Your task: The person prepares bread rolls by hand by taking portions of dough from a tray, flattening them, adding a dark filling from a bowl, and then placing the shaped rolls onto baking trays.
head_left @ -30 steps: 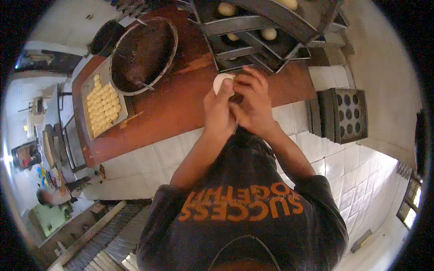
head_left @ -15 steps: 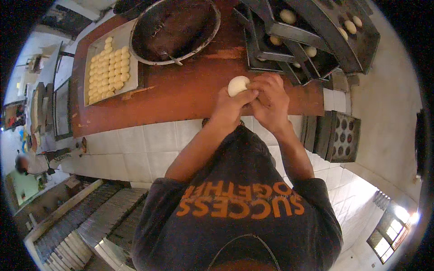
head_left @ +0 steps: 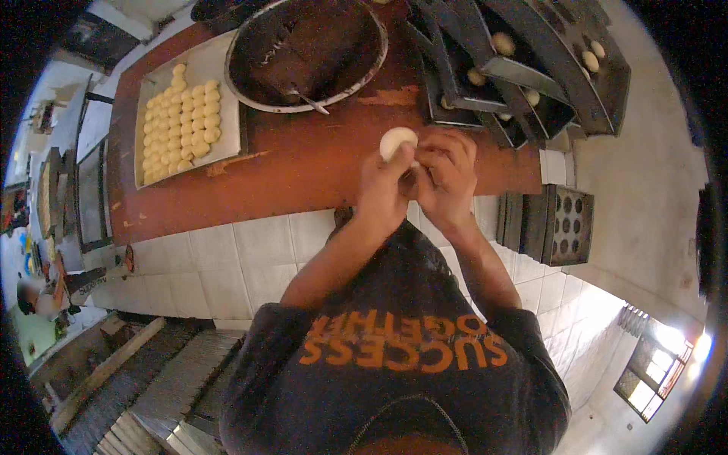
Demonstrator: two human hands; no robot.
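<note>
A round, pale piece of dough (head_left: 393, 137) is held up between my hands, over the front part of the wooden worktop (head_left: 296, 171). My left hand (head_left: 383, 186) grips it with the thumb pressed on its face. My right hand (head_left: 447, 178) is curled against its right side, fingers bent onto it. Behind my hands stand stacked dark metal pans (head_left: 523, 72) with single dough balls in several of them. A wide dark basin (head_left: 303, 42) with a utensil handle over its rim sits beyond, left of the pans.
A metal tray (head_left: 232, 140) of closely packed dough balls lies at the worktop's left. Cupped moulds (head_left: 567, 224) stand low at the right beside white tiles. Another person (head_left: 45, 296) is at the far left. Stacked sheets (head_left: 144, 379) lie at lower left.
The view has shifted, so more of the pans and worktop shows than a second ago. My fingers have shifted slightly around the dough, still holding it.
</note>
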